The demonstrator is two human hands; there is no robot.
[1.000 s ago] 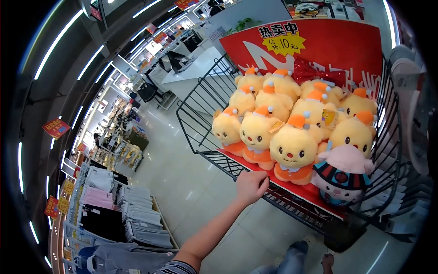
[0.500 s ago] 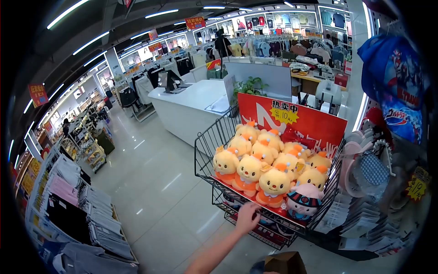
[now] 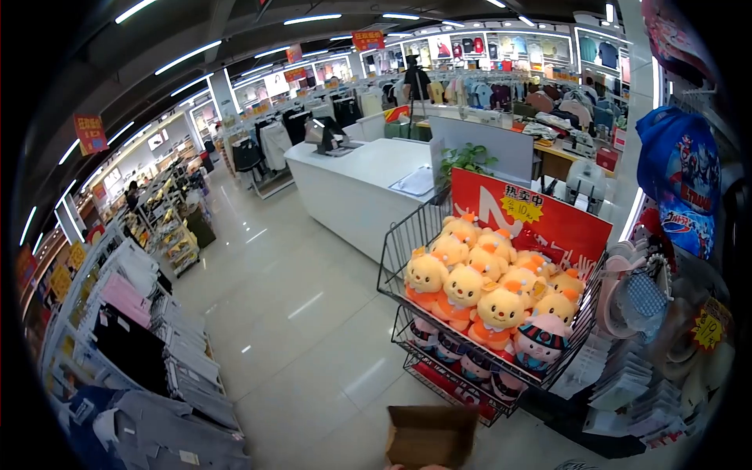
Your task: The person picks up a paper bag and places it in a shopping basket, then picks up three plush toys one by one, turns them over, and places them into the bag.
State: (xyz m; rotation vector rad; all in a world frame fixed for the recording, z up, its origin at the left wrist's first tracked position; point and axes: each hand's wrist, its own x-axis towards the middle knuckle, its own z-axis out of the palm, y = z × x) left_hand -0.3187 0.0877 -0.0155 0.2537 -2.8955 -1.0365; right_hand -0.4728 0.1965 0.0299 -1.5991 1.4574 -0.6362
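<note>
A brown cardboard box (image 3: 432, 433) is at the bottom edge of the view, its dark inside facing up. A few fingertips of my right hand (image 3: 429, 468) show at its lower rim, closed on it; the rest of that hand is cut off by the frame. My left hand is out of view. Beyond the box stands a black wire basket (image 3: 386, 270) filled with yellow plush toys (image 3: 464, 287) in orange clothes. A pink plush toy (image 3: 542, 338) with a dark headband sits at its front right corner. More plush toys fill the tier below.
A red price sign (image 3: 576, 223) rises behind the plush toys. The white counter (image 3: 345, 188) stands behind to the left. Folded clothes (image 3: 137, 337) line a rack at left. On the right hang headbands (image 3: 615, 294) and a blue bag (image 3: 681, 180). Shiny tile floor (image 3: 290, 345) runs between.
My left hand was at the basket's front edge and has dropped out of view. The box shows more fully at the bottom. The whole scene has shifted right and slightly down.
</note>
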